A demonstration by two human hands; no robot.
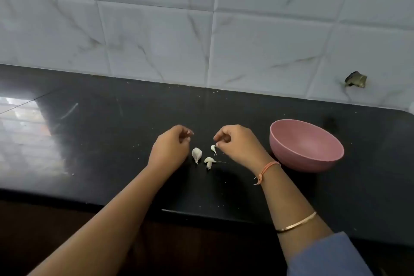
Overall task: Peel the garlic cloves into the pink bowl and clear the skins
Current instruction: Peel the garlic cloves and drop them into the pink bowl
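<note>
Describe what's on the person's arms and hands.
No gloves. The left hand and its arm wear nothing in view. The right hand has an orange thread band at the wrist, loose ends hanging; a thin gold bangle further up the forearm; then a blue sleeve.
</note>
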